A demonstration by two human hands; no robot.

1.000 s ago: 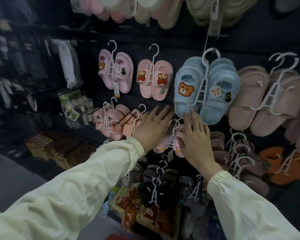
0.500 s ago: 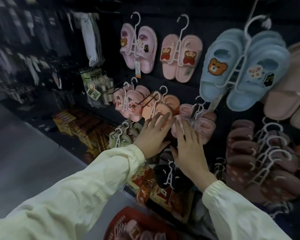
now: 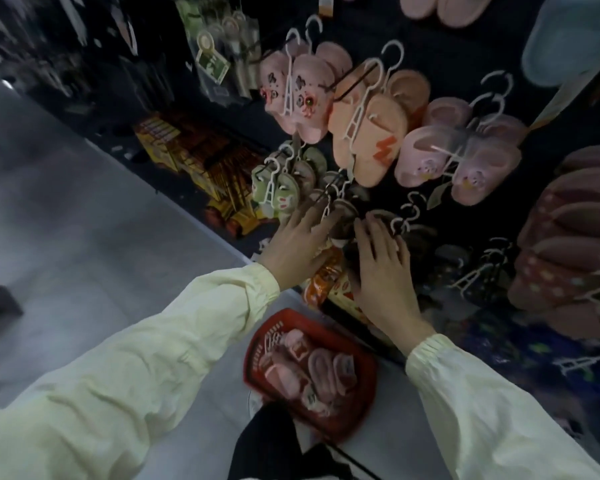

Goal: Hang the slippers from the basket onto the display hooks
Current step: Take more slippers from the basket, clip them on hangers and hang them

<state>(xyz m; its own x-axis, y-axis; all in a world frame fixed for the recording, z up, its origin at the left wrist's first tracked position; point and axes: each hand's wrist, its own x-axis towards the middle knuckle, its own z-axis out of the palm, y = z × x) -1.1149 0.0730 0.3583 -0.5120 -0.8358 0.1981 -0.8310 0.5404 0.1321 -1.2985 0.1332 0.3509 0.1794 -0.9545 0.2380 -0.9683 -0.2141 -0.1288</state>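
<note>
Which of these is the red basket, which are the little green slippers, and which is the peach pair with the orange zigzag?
red basket (image 3: 257, 358): head view, on its slotted left wall.
green slippers (image 3: 284, 195): head view, on the right slipper's upper.
peach pair (image 3: 378, 128): head view, on the front slipper, above the zigzag.

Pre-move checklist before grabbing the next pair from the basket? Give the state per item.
1. Left hand free: ok, fingers straight, holding nothing.
2. Right hand free: ok, fingers straight, by the dark slippers.
3. Red basket stocked: ok, pink slippers lie in it.
4. Basket within reach: probably ok, it sits on the floor just below both hands.
5. Dark slippers seated on their hook: cannot tell, blurred and partly behind the hands.
6. Free hook for the next pair: cannot tell, none shows clearly.
</note>
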